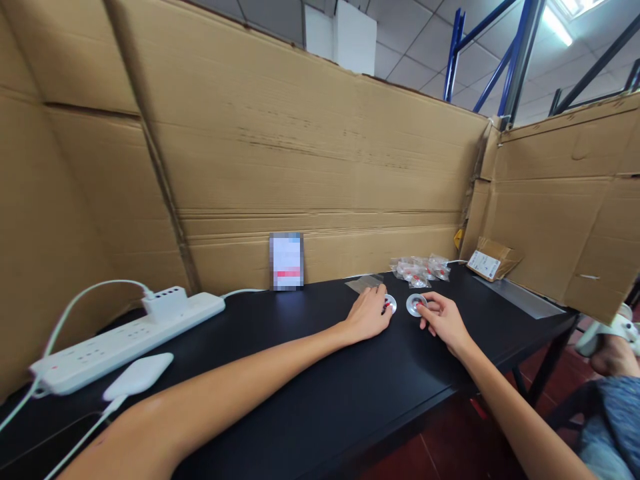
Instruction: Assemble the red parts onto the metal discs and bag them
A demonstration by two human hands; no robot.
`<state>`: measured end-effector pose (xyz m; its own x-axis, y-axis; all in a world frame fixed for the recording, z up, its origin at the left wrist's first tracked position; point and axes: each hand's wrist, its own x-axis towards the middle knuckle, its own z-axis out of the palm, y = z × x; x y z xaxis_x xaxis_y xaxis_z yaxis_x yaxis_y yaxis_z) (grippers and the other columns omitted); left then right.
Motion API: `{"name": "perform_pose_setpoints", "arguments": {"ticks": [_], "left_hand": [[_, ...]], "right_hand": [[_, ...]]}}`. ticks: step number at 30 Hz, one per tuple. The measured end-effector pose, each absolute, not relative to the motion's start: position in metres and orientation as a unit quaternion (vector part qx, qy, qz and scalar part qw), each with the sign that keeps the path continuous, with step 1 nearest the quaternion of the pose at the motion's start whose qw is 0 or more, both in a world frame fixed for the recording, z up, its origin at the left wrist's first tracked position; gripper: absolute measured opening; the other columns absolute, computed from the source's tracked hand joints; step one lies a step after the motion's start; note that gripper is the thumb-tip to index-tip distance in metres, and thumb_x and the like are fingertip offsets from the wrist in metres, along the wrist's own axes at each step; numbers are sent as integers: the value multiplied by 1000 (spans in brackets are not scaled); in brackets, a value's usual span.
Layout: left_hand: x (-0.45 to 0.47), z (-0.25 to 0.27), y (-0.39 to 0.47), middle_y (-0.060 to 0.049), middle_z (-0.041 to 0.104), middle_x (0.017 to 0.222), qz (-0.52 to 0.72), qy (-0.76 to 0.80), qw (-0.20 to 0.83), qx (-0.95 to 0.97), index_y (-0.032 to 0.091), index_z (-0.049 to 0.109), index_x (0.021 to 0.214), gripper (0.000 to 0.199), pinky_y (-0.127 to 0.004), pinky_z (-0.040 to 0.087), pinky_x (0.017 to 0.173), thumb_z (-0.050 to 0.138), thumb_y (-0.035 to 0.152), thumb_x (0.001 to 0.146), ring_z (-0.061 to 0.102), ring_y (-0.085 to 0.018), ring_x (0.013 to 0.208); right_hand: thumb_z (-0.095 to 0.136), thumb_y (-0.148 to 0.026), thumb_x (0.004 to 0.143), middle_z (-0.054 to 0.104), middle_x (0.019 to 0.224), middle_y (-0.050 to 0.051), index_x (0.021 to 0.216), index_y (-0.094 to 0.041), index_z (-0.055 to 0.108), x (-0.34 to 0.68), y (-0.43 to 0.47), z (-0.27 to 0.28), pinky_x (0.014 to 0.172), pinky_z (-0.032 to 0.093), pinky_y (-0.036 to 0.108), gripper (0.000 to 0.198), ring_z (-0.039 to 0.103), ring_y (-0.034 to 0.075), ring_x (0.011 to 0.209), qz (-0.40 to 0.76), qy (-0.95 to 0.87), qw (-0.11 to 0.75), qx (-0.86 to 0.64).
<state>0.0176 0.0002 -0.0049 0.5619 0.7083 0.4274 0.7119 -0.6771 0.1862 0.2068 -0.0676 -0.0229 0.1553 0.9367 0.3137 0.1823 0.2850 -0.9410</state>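
Between thumb and fingers of the right hand [447, 325], clear disc [413, 305] pinched at its right edge, red bit by the fingertips, above black tabletop [325, 393]. Just left of that grip, left hand [369, 313] bent over a second clear disc [392, 304], fingers touching it; clamped or only resting, cannot tell. Just beyond the left hand, thin plastic sheet [358, 285]; beyond both discs, heap of clear bags [419, 269] with red bits, then cardboard wall [320, 153] behind.
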Motion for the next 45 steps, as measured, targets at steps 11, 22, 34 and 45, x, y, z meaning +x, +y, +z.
{"name": "perform_pose_setpoints", "arguments": {"ticks": [11,22,34,45], "left_hand": [[21,-4,3,-1,64,69,-357,-300,-297,-833,17,57,88,16,-23,40,57,56,33,84,59,-13,57],[38,-4,-24,-10,71,77,-331,-282,-562,-704,11,61,89,24,-15,28,35,63,33,81,64,-12,51],[31,2,-22,-12,67,78,-366,-242,-700,-564,8,61,85,17,-27,53,57,49,19,87,68,-18,65],[24,-4,-10,-9,65,89,-327,-181,-726,-577,13,60,100,30,-25,52,64,64,38,85,66,-13,69]], "right_hand": [[60,-52,79,60,51,1,100,-11,65,209,-67,-21,34,34,19,46,47,10,37,260,-562,596,-511],[50,-35,90,71,71,5,101,-17,72,195,-83,-10,54,47,24,31,61,15,53,0,-641,537,-548],[50,-26,90,69,111,8,112,-23,69,188,-87,-10,65,54,26,29,67,19,87,1,-748,474,-464],[51,-29,90,67,115,8,119,-23,64,190,-90,-12,57,54,24,33,65,15,73,22,-727,493,-477]]}}
